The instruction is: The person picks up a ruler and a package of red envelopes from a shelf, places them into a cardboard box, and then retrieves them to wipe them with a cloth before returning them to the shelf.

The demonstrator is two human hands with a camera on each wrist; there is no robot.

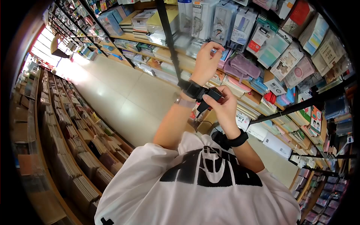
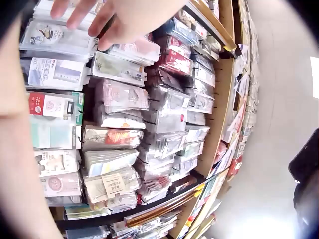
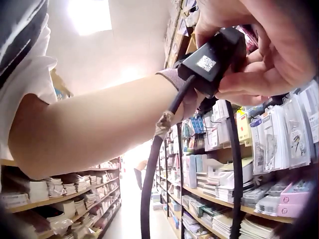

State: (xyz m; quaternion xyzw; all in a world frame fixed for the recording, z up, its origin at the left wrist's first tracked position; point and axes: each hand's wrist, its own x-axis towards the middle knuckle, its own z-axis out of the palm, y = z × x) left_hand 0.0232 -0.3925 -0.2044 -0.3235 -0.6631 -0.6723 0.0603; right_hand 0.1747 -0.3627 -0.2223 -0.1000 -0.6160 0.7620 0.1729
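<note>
My left hand (image 1: 214, 49) is raised to the shelf of hanging stationery packets (image 1: 240, 26). Its fingers (image 2: 82, 15) lie relaxed against the clear-wrapped packets (image 2: 119, 50) and close on none of them. On that wrist sits a black strap-on camera (image 1: 211, 93). My right hand (image 1: 219, 105) grips this camera, thumb and fingers curled round its body. The right wrist view shows the black camera block (image 3: 212, 57) with a small white label held in the fingers (image 3: 279, 59), and a black cable (image 3: 152, 169) hanging down from it.
Shelves of packets, notebooks and pouches (image 1: 243, 67) fill the right side. A black upright rail (image 1: 168, 37) crosses in front. Long low shelves of stacked paper goods (image 1: 71, 131) line the left. A pale tiled aisle (image 1: 123, 93) runs between them.
</note>
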